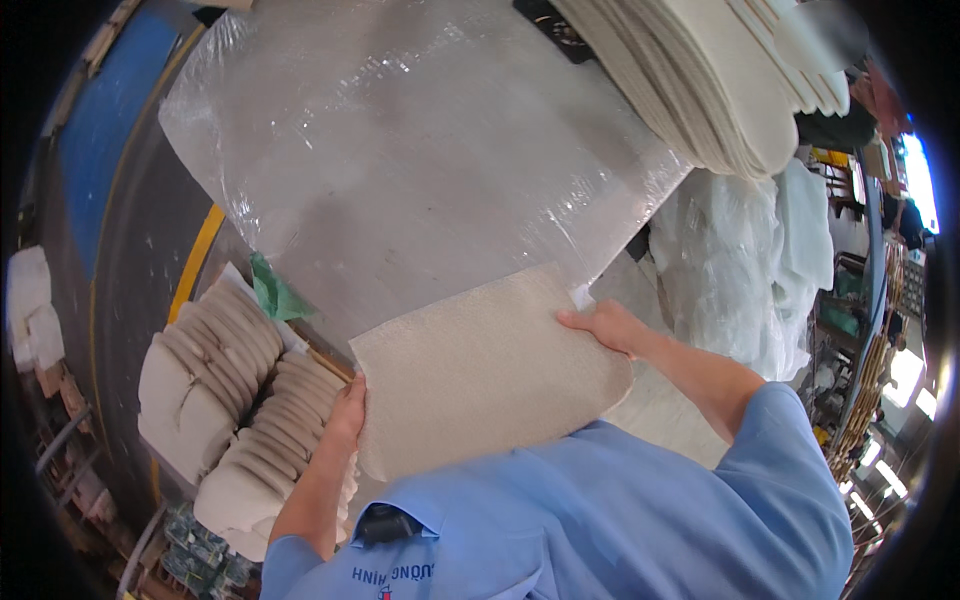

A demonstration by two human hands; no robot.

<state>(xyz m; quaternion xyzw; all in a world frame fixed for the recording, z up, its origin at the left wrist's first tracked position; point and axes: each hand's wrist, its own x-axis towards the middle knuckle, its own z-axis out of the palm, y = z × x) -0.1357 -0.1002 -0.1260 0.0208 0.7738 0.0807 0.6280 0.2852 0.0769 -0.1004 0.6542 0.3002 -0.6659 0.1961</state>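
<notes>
A beige, textured fabric panel (490, 375) with one rounded end spans the space between my two hands, close in front of my blue shirt. At its left edge, my left hand (347, 408) is closed on the panel. My right hand (608, 328) grips its upper right edge, thumb on top and the other fingers hidden beneath. The far edge of the panel overlaps the near side of a plastic-wrapped table (420, 150). Beside my left forearm stand folded stacks of similar beige fabric pieces (215, 375).
A thick pile of long, rounded beige pieces (690, 80) occupies the table's far right. Clear plastic-wrapped bundles (725, 265) stand beyond my right arm. Green plastic (275, 288) hangs at the table's left corner. A yellow floor line (195, 262) runs along the left.
</notes>
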